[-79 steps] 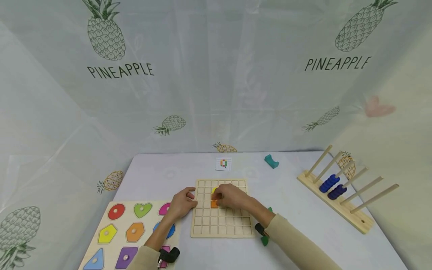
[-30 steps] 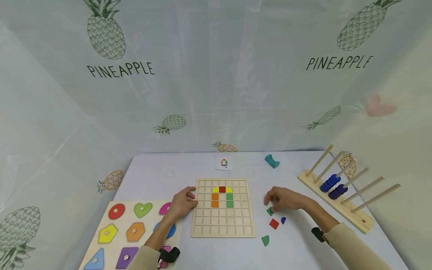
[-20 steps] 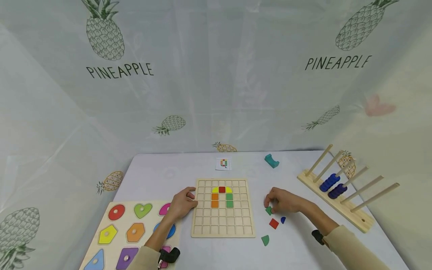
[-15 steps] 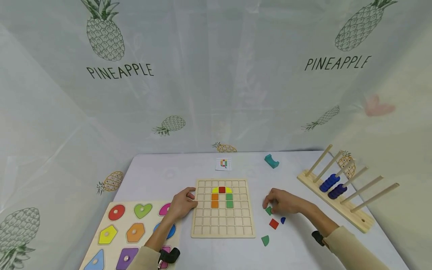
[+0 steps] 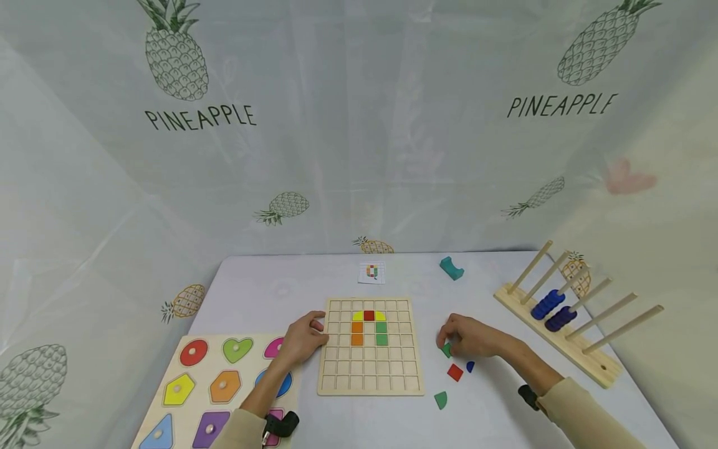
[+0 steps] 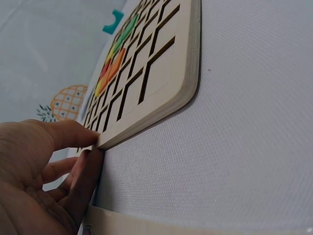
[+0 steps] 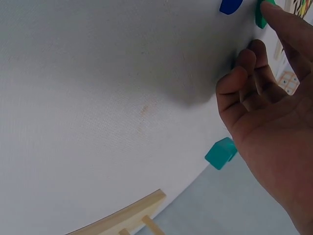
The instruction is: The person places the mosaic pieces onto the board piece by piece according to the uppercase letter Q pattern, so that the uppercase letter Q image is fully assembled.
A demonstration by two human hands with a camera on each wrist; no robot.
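A wooden grid board (image 5: 370, 380) lies flat mid-table, holding yellow, red, orange and green tiles in an arch. At its left edge, my left hand (image 5: 303, 340) rests with thumb and index fingertips apart along the rim. In the left wrist view, the fingers of this hand (image 6: 39, 166) meet the board's corner edge (image 6: 146, 117). To the right of the board, my right hand (image 5: 468, 335) pinches a small green tile (image 5: 446, 351) between thumb and index finger, low over the table. In the right wrist view, the thumb partly covers this green tile (image 7: 260, 17), and the other fingers are curled.
Near the right hand lie a red square tile (image 5: 455, 372), a blue half-round tile (image 5: 470, 366) and a green quarter-round tile (image 5: 441, 400). A pattern card (image 5: 372, 272) and teal block (image 5: 451, 268) sit behind. A shape puzzle (image 5: 193, 390) stands left, a peg rack (image 5: 561, 333) right.
My right hand has left the grid board, where a red tile and green tiles now show, and moved right to the loose tiles. The green tile at its fingertips shifted slightly left. My left hand stayed.
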